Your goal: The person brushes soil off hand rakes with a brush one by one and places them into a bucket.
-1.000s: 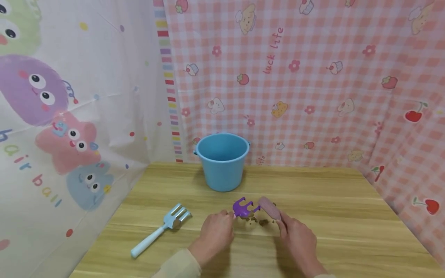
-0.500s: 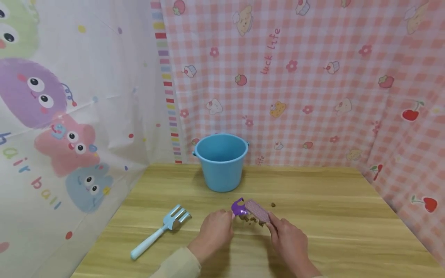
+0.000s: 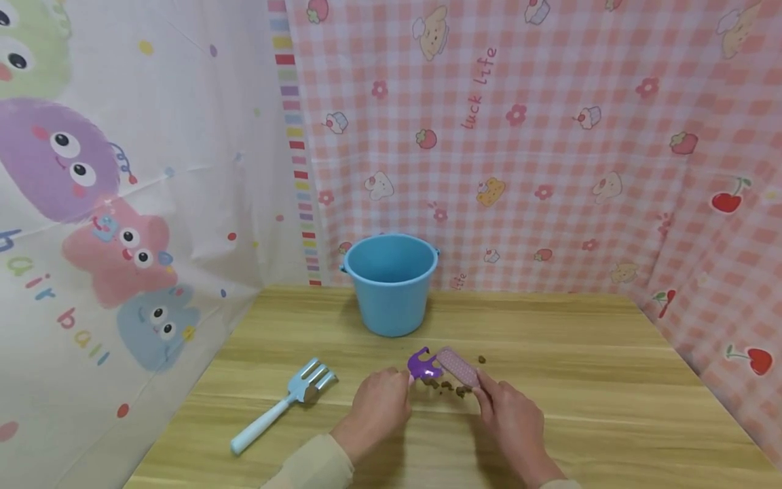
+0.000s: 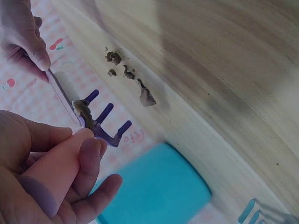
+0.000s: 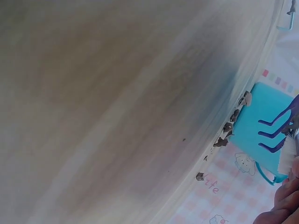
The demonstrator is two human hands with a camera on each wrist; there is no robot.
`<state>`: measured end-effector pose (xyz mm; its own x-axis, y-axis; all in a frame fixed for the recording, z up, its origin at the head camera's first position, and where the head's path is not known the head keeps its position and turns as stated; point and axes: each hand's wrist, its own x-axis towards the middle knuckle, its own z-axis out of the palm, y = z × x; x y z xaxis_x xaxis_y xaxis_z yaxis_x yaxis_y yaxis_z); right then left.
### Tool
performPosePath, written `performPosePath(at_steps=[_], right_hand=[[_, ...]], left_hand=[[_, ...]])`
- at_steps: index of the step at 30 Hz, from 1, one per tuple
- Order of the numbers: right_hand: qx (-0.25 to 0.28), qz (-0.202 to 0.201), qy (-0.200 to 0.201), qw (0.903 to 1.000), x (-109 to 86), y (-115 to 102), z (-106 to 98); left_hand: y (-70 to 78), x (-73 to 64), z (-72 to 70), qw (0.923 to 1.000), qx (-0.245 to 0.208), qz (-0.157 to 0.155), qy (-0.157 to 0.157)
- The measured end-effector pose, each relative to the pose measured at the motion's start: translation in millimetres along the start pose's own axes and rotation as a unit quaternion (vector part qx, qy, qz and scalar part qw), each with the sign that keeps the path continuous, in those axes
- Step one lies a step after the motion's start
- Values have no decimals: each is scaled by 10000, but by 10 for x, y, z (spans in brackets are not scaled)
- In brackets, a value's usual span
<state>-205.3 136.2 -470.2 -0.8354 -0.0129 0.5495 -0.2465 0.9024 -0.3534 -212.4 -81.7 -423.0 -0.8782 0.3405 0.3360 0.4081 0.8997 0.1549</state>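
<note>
My left hand (image 3: 377, 407) grips the pink handle (image 4: 58, 170) of a small purple toy rake (image 3: 421, 365), held just over the table. Brown mud (image 4: 83, 111) sticks to its head near the tines. In my right hand (image 3: 512, 421) is a pink brush (image 3: 458, 367) with a dotted back. Its white bristles (image 5: 288, 158), seen in the right wrist view, lie against the rake's head. Below the two tools, several mud clumps (image 3: 447, 385) are scattered on the wood, with one small crumb (image 3: 482, 359) farther right.
A blue bucket (image 3: 392, 299) stands upright behind the hands. To the left lies a light blue toy fork (image 3: 263, 424), a brown lump (image 3: 310, 392) at its tines. Patterned cloth (image 3: 550, 136) hangs along the back and sides of the wooden table (image 3: 611, 394).
My right hand has swung the brush left, from beside the tine tips onto the rake's head, then slightly back right. The left hand stays nearly in place.
</note>
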Motion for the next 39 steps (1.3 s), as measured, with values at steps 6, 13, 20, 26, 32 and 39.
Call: performPosePath(at_steps=[6, 13, 20, 26, 32, 39], right_hand=[[-30, -25, 13, 10000, 13, 15, 6], [-50, -38, -58, 10000, 25, 11, 11], [-54, -102, 28, 9999, 23, 33, 19], [-115, -57, 17, 9999, 37, 61, 24], [-109, 105, -147, 9998, 59, 79, 10], [-94, 629, -670, 9957, 80, 210, -49]], left_hand=[[0, -4, -6, 9999, -75, -71, -121], [-24, -19, 7, 9998, -113, -64, -166], [-23, -31, 23, 9997, -158, -84, -148], [-15, -40, 28, 9997, -137, -111, -177], [-17, -55, 30, 9996, -110, -130, -225], [-38, -58, 2, 9993, -111, -218, -268]])
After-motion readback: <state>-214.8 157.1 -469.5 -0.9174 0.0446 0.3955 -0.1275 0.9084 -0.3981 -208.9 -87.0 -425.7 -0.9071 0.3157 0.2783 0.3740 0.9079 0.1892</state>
